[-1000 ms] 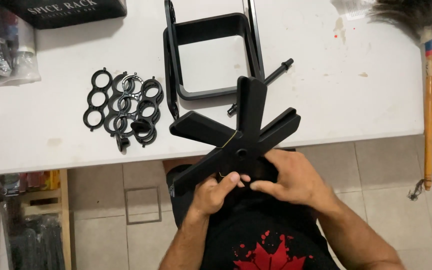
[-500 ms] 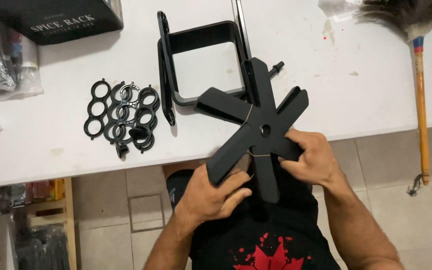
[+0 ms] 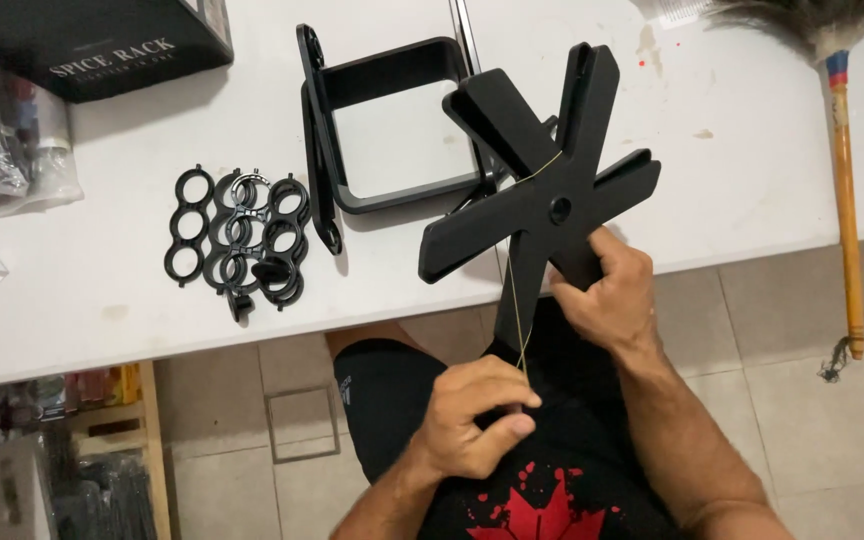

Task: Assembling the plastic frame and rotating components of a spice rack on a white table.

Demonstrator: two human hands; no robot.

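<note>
Right hand: my right hand (image 3: 607, 290) is clamped on a lower arm of the black star-shaped base (image 3: 542, 205), holding it tilted above the counter's (image 3: 102, 300) front edge.
Left hand: my left hand (image 3: 472, 415) is closed, fingers pinching a thin yellowish elastic band (image 3: 517, 300) pulled taut down from the base, over my lap.
Counter: a black rectangular frame (image 3: 382, 130) lies just behind the base; a heap of black ring holders (image 3: 237, 240) sits to its left.
Far right: a feather duster (image 3: 837, 120) rests on the counter.
</note>
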